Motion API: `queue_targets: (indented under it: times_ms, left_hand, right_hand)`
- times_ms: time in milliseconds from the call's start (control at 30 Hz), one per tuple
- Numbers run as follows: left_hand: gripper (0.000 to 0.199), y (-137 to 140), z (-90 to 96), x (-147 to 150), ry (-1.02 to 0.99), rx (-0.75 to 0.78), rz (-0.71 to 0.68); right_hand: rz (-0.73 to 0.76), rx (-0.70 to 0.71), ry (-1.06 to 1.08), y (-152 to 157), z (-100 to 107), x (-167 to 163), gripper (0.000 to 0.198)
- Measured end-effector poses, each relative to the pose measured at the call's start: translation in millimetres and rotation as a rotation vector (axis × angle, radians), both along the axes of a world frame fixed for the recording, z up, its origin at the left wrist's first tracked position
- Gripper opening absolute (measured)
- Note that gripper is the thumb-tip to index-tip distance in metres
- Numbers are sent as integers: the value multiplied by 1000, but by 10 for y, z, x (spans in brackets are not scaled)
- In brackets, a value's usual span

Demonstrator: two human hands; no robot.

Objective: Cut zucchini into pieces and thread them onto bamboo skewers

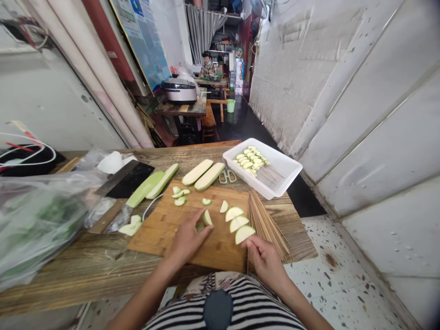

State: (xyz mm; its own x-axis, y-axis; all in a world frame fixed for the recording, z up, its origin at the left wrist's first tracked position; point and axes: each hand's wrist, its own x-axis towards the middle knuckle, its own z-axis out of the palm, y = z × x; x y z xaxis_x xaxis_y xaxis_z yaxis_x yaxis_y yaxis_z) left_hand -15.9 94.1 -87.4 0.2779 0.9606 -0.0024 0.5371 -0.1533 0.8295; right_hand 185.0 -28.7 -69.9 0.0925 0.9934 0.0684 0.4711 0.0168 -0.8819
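My left hand (pixel 188 234) is over the wooden cutting board (pixel 156 236), thumb and index finger closed around a pale green zucchini slice (pixel 207 217). At the board's right edge, my right hand (pixel 264 257) pinches a skewer whose thin shaft is mostly hidden by the fingers and slices. Half-round zucchini slices (pixel 238 223) sit in a row at its far end, the nearest touching my fingertips. One loose slice (pixel 224 206) lies just beyond that row. Farther left on the board is a small group of cut pieces (pixel 179 195), with a single piece (pixel 206 201) to its right.
Bamboo skewers (pixel 266 222) lie right of the board. A white tray (pixel 288 172) holds skewered slices. Halved zucchini (pixel 203 174), scissors (pixel 227 176), a cleaver (pixel 132 179) and a plastic bag of greens (pixel 44 215) surround the board. A person (pixel 208 66) sits far back.
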Motion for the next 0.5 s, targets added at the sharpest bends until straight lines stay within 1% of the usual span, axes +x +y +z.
queue_targets:
  times_ms: [100, 167, 233, 333, 400, 433, 500]
  left_hand:
    - [59, 84, 118, -51, -519, -401, -20]
    - [57, 122, 196, -81, -741, -594, -16]
    - [50, 152, 246, -97, -839, -679, 38]
    - [30, 203, 255, -94, -948, -761, 200]
    - [22, 242, 234, -82, -994, -846, 296]
    - [20, 261, 225, -75, -999, -890, 324]
    - [17, 296, 223, -59, -984, -958, 338]
  right_hand:
    - [68, -23, 68, -15, 24, -18, 30]
    - [99, -31, 100, -16, 50, -36, 30]
    - [117, -34, 116, -9, 78, -56, 30]
    - [133, -34, 129, 7, 108, -91, 28]
    - [140, -36, 140, 16, 114, -112, 27]
    - [142, -37, 148, 18, 112, -119, 27]
    - [131, -40, 169, 20, 99, -118, 26]
